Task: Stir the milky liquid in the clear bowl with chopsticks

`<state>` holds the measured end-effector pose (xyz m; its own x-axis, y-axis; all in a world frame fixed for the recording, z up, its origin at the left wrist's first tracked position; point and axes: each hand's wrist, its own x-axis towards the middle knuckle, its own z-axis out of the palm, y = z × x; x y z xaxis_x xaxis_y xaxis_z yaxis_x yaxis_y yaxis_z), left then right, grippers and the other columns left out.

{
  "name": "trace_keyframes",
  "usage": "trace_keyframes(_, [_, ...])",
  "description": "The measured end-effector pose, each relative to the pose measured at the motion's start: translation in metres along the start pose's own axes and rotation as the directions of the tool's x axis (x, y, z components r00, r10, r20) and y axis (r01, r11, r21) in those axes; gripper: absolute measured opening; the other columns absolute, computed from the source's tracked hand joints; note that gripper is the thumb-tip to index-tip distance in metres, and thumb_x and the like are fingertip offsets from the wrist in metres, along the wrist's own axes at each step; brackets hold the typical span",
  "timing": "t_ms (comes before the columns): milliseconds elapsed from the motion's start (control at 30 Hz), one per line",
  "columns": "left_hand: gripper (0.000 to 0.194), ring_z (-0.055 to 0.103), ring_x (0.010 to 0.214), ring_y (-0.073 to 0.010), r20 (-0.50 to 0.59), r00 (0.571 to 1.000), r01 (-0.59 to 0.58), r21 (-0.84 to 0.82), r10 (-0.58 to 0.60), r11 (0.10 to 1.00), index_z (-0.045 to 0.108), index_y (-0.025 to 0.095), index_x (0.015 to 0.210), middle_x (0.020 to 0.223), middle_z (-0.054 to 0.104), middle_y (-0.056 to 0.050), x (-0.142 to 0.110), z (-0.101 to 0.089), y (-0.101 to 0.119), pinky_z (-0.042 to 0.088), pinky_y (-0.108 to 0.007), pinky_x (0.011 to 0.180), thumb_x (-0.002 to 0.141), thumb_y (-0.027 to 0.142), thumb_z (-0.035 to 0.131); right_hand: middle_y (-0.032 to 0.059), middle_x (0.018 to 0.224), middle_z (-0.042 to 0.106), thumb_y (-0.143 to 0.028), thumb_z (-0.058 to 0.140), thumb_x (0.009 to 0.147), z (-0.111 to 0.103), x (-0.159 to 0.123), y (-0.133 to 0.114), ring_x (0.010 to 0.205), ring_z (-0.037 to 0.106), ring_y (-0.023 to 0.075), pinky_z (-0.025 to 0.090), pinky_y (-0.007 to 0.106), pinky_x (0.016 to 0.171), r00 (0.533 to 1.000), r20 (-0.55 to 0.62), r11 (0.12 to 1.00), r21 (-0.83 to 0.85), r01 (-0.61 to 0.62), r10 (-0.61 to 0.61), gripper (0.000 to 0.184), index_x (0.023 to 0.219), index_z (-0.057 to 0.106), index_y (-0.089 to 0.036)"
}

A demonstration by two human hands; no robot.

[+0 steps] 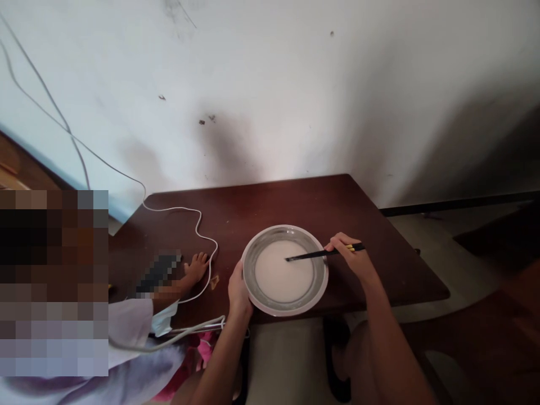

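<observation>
A round metal basin (319,281) with a wide rim stands at the front edge of the dark table. Inside it is a pale, milky liquid (280,278). My left hand (239,289) grips the basin's left side, its fingers partly hidden by the rim. Over on the right, my right hand (348,253) is closed around dark chopsticks (310,255) with gold bands near their upper end. They slant leftward across the rim, and their tips reach the liquid near the middle of the basin.
Another person's hand (197,268) rests on the table (270,199) at the left, beside a blurred dark device (159,274). A white cable (198,225) winds across the tabletop. Behind stands a marked white wall (270,101). A small brownish scrap (215,282) lies left of the basin.
</observation>
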<state>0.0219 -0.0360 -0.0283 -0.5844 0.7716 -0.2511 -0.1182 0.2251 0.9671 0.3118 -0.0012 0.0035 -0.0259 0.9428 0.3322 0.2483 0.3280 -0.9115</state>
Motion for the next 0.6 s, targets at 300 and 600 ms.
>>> trace_keyframes(300, [0.024,0.069,0.116,-0.0243,0.009,0.999,0.048,0.009,-0.048,0.999,0.081,0.020,0.094,0.112,0.080,-0.005,-0.005,0.001,0.010,0.046,-0.034,0.109,0.083,0.015,0.061,0.0040,0.075,0.075,-0.043,0.063,0.094,0.000,-0.001,-0.005,0.079,0.069,0.0238,0.052,0.037,0.079,1.000,0.031,1.000,-0.012,0.006,-0.006,0.033,0.069,0.074,-0.025])
trace_keyframes(600, [0.027,0.070,0.113,-0.0241,-0.016,0.997,0.069,-0.014,-0.070,0.997,0.082,0.019,0.093,0.109,0.081,-0.006,-0.011,0.003,0.020,0.047,-0.034,0.109,0.084,0.011,0.058,0.0042,0.077,0.076,-0.045,0.065,0.093,0.000,-0.001,-0.005,0.080,0.070,0.0246,0.052,0.038,0.080,0.999,0.054,1.000,-0.010,0.006,-0.006,0.032,0.070,0.075,-0.026])
